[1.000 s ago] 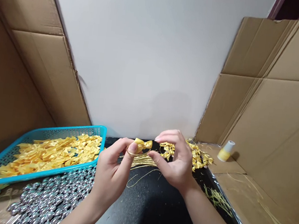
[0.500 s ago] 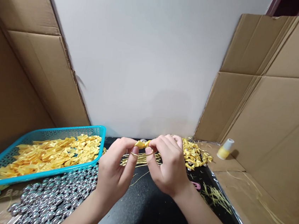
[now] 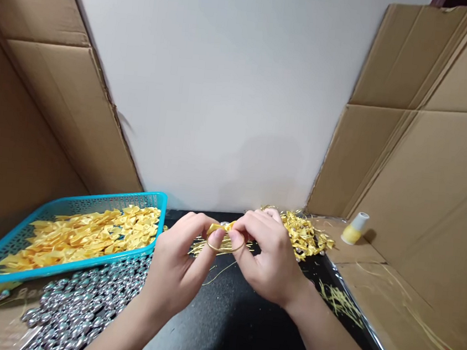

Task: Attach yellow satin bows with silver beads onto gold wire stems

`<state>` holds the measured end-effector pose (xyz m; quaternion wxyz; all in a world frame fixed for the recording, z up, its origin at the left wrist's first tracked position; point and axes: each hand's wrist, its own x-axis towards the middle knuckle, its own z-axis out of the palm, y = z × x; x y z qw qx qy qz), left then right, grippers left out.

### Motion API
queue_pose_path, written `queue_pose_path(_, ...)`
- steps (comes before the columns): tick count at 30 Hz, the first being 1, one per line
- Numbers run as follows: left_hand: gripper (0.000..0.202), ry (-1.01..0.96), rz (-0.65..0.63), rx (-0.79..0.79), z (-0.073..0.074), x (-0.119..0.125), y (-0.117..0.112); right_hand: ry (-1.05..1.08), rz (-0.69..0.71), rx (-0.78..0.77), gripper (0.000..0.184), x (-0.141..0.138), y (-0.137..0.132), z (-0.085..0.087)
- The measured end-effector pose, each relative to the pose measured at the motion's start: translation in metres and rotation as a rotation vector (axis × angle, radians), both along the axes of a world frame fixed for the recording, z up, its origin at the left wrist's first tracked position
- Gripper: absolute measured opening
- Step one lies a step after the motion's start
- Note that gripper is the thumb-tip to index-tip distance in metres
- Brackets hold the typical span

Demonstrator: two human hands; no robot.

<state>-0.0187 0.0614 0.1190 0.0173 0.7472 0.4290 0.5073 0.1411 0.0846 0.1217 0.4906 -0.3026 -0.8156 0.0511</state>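
My left hand [image 3: 178, 264] and my right hand [image 3: 268, 259] meet above the black table top [image 3: 221, 324], both pinching a small yellow ribbon bow [image 3: 219, 228]. A thin gold cord loop [image 3: 224, 243] hangs from the bow between my fingertips. Just beyond my hands lies a bundle of gold cords [image 3: 213, 248]. A heap of finished yellow bows with cords [image 3: 304, 234] sits behind my right hand.
A turquoise basket [image 3: 4, 245] full of yellow bows stands at the left. Several silver beads [image 3: 82, 304] are heaped in front of it. A small yellow bottle with a white cap [image 3: 355, 228] stands at the right. Cardboard panels [image 3: 427, 162] flank a white wall.
My right hand has closed in onto the bow, so both hands now pinch it. The cord loop hangs lower between my fingers. The view has tilted slightly.
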Motion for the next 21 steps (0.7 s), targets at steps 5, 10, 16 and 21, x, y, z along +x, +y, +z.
queue_pose_path(5, 0.019, -0.169, -0.043, -0.041, -0.006, 0.004, -0.001, 0.099, 0.027, -0.036, 0.017, 0.000, -0.003, 0.002)
queue_pose_path(10, 0.025, -0.333, -0.096, -0.264, -0.008, 0.007, 0.002, 0.185, 0.101, -0.229, 0.017, -0.001, -0.001, 0.005)
queue_pose_path(16, 0.034, -0.383, -0.174, -0.389, -0.001, 0.003, 0.004, 0.292, 0.215, -0.457, 0.021, 0.003, 0.003, 0.006)
queue_pose_path(21, 0.036, -0.372, -0.157, -0.397, 0.002, 0.006, 0.003, 0.267, 0.178, -0.417, 0.020, 0.004, 0.001, 0.006)
